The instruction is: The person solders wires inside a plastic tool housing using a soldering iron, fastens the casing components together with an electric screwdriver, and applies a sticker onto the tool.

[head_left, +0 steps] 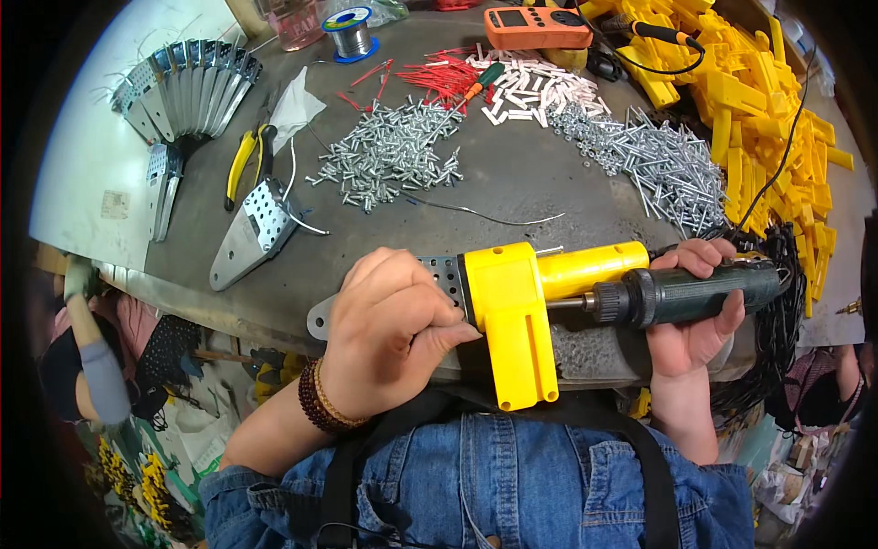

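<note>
My left hand [389,334] is closed around a perforated metal plate [443,274], part of which my fingers cover. The plate's rounded tip sticks out past my knuckles. It meets a yellow plastic housing [508,320] with a yellow tubular handle [594,267]. My right hand [700,320] grips a dark green electric screwdriver [704,291], held level. The screwdriver's shaft [567,304] points left at the housing's right side; its tip is hidden there. A loose screw [549,250] shows just above the handle.
Behind the hands lie heaps of short screws [393,151], long screws [672,169] and white pieces [535,87]. Yellow housings [750,82] pile up at right. Pliers [251,160], another metal plate [256,229] and solder wire [351,35] sit left. Black cables [777,302] hang at right.
</note>
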Motion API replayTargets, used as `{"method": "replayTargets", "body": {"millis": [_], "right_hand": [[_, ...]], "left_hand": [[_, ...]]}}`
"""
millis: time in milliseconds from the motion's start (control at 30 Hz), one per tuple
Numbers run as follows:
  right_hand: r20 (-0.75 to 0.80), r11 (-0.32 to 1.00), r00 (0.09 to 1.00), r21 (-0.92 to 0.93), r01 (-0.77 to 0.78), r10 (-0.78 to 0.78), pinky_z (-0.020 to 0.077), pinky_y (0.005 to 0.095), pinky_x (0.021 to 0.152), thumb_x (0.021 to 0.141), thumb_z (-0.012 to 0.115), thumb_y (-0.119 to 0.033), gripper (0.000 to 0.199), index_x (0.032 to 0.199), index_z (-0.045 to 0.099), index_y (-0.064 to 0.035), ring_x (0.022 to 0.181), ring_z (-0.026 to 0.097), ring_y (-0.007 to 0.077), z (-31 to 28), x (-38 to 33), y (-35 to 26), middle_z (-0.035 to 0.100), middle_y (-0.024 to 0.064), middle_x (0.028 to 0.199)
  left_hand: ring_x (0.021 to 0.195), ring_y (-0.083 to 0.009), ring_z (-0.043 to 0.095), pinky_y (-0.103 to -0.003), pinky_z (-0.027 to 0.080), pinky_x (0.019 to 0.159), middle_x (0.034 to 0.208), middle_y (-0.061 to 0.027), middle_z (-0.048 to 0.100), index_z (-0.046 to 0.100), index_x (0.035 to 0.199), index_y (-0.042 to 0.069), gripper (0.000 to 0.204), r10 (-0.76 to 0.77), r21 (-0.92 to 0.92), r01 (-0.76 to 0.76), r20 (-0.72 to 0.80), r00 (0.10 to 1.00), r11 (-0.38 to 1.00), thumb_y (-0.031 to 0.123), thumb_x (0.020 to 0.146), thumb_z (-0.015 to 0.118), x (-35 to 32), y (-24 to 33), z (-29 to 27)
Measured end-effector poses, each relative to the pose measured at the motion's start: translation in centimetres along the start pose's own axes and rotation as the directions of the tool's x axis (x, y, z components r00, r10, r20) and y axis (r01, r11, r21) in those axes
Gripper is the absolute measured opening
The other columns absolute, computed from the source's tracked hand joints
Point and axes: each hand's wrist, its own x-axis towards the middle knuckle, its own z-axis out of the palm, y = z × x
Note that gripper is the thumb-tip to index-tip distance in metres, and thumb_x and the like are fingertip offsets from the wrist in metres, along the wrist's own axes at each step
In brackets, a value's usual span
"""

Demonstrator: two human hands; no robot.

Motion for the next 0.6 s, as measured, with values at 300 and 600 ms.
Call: {"method": "replayTargets", "body": {"millis": [300,600], "right_hand": [[0.073,0.999,0.997,-0.042,0.017,-0.014,0.0311,0.0389,0.109,0.073,0.083,-0.017,0.053,0.118,0.055,-0.0232,0.097,0.050,0.0090,0.5,-0.3,-0.3,0.047,-0.0053,0.103],[-0.017,0.977,0.992,-0.178,0.118,-0.123,0.0331,0.0411,0.109,0.079,0.076,-0.016,0.050,0.123,0.052,-0.0184,0.100,0.050,0.0127,1.7,1.1,-3.4,0.051,-0.0023,0.106]], "left_hand": [[0.071,-0.0256,0.057,-0.041,0.047,0.077,0.074,-0.0057,0.060,0.062,0.076,0.006,0.024,0.080,0.012,-0.080,0.001,0.997,0.997,0.009,0.064,0.083,0.3,-0.5,0.1],[0.110,-0.0365,0.057,-0.044,0.044,0.092,0.114,-0.0123,0.063,0.057,0.103,0.005,0.059,0.024,0.199,-0.027,0.019,1.000,0.980,0.029,0.059,0.088,1.2,0.9,-0.1]]}}
